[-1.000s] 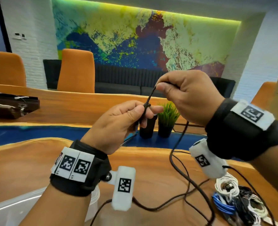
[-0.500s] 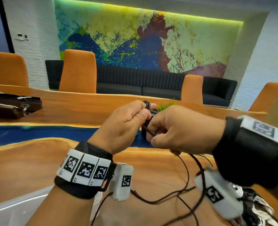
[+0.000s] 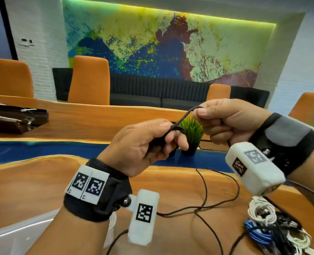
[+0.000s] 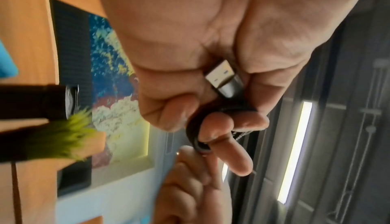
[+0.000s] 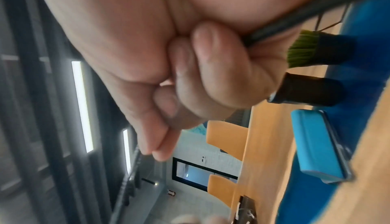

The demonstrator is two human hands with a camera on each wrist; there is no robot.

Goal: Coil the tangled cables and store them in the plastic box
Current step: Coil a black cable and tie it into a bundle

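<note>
A thin black cable (image 3: 182,117) stretches between both raised hands. My left hand (image 3: 145,146) grips its wound end; the left wrist view shows the silver USB plug (image 4: 223,75) in the palm and cable loops (image 4: 195,135) around a finger. My right hand (image 3: 226,120) pinches the cable between thumb and forefinger, up and to the right of the left hand; the cable (image 5: 295,20) runs through its fist. The slack (image 3: 204,205) trails over the wooden table. The clear plastic box (image 3: 11,238) sits at the bottom left, partly behind my left forearm.
A pile of white, blue and black cables (image 3: 270,229) lies at the bottom right of the wooden table (image 3: 33,181). Two small potted plants (image 3: 192,135) stand beyond my hands on the blue strip. A dark case (image 3: 14,118) lies at far left. Orange chairs line the far side.
My right hand has risen up and to the right from beside the left hand, drawing a length of cable taut. The left hand keeps its grip on the wound end.
</note>
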